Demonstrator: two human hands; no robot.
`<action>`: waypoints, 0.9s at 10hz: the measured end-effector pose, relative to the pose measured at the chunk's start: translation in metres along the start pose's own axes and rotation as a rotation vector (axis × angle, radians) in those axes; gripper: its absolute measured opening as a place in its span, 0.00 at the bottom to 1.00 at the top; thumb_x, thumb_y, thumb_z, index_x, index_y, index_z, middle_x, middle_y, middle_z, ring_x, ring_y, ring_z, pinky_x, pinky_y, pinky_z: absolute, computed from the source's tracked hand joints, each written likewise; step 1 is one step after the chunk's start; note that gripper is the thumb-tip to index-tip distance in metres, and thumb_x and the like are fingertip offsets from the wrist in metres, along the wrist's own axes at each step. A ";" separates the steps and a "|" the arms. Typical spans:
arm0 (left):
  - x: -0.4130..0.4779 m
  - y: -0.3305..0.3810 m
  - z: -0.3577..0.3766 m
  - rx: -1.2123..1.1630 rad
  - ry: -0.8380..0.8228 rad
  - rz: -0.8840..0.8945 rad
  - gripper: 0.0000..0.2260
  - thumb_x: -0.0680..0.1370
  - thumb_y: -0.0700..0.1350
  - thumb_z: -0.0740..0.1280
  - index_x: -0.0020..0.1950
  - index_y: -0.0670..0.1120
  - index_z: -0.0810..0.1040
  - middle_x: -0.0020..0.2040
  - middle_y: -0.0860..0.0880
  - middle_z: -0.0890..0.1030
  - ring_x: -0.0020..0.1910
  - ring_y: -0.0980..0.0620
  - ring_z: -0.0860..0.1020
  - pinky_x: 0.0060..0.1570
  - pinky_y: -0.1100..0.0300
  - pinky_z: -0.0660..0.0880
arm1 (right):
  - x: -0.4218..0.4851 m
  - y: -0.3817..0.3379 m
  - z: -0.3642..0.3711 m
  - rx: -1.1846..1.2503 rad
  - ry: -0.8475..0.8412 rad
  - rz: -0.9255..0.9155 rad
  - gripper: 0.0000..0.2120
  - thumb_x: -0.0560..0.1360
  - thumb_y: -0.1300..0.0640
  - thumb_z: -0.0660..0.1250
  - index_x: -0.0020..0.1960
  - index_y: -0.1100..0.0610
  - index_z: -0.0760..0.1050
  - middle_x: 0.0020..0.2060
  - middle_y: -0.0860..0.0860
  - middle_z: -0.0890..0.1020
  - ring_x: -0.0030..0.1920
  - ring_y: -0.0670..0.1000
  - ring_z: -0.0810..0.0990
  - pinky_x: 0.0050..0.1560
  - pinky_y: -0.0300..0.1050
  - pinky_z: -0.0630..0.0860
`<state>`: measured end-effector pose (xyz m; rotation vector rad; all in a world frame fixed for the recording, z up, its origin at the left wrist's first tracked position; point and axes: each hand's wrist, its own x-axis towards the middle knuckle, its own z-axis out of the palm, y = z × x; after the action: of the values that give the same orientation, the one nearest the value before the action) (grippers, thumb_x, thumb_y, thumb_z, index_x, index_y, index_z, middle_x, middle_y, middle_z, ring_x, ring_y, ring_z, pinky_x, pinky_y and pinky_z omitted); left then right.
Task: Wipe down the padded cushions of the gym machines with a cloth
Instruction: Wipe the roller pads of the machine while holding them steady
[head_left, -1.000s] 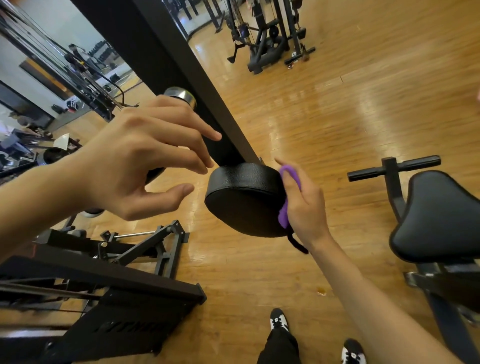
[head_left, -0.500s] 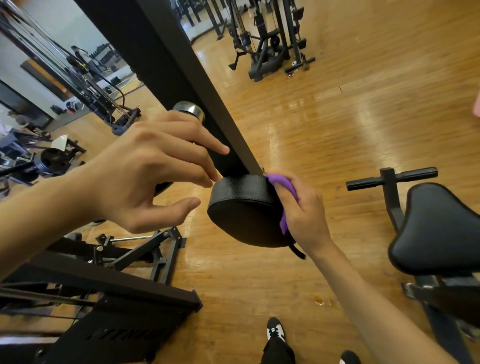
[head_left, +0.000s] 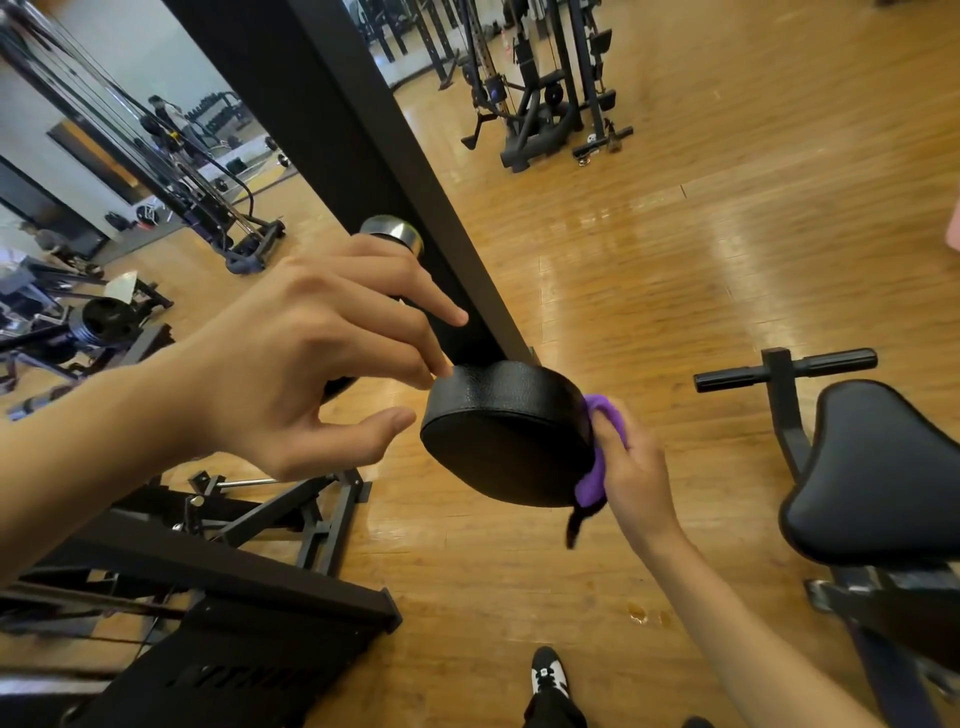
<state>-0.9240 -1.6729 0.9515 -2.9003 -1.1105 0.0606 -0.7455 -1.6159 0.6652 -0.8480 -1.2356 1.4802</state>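
Note:
A round black padded cushion (head_left: 509, 436) hangs at the lower end of a thick black machine arm (head_left: 363, 171). My right hand (head_left: 631, 475) grips a purple cloth (head_left: 597, 452) and presses it against the cushion's right edge. A dark strap dangles below the cloth. My left hand (head_left: 311, 364) hovers just left of the cushion with spread, relaxed fingers, the fingertips touching its upper left rim and holding nothing. A second black padded seat (head_left: 883, 467) stands to the right.
A black steel machine base (head_left: 218, 571) lies on the wooden floor at lower left. A chrome-capped bar (head_left: 392, 231) sticks out behind my left hand. A T-shaped black handle (head_left: 784, 366) rises beside the seat. More gym machines (head_left: 540, 88) stand farther back. My shoe (head_left: 548, 675) is below.
My right hand slid the cloth from the cushion's upper right edge down along its right side. My left hand's fingertips came closer and now touch the cushion's rim.

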 end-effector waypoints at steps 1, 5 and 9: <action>0.002 -0.001 0.000 0.002 -0.005 0.002 0.14 0.76 0.49 0.65 0.43 0.45 0.88 0.48 0.52 0.87 0.62 0.49 0.82 0.64 0.42 0.73 | 0.020 -0.027 0.005 -0.079 -0.046 0.058 0.12 0.86 0.52 0.58 0.55 0.48 0.81 0.42 0.47 0.84 0.45 0.54 0.82 0.44 0.42 0.75; 0.006 0.002 -0.001 0.024 -0.004 -0.013 0.14 0.76 0.50 0.64 0.43 0.46 0.88 0.48 0.52 0.86 0.62 0.49 0.81 0.63 0.42 0.72 | 0.019 -0.026 -0.001 -0.043 -0.018 0.018 0.13 0.85 0.51 0.59 0.46 0.47 0.80 0.38 0.45 0.81 0.40 0.48 0.79 0.39 0.44 0.73; -0.003 0.006 0.020 -0.120 0.017 -0.317 0.24 0.81 0.70 0.53 0.65 0.58 0.76 0.63 0.56 0.82 0.67 0.47 0.79 0.64 0.36 0.72 | 0.017 -0.064 0.007 -0.655 -0.243 -1.001 0.13 0.82 0.60 0.67 0.63 0.64 0.81 0.60 0.58 0.83 0.66 0.56 0.79 0.71 0.57 0.72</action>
<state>-0.9231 -1.6794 0.9315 -2.7746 -1.6059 -0.0417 -0.7405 -1.6024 0.7303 -0.3097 -1.9758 0.3611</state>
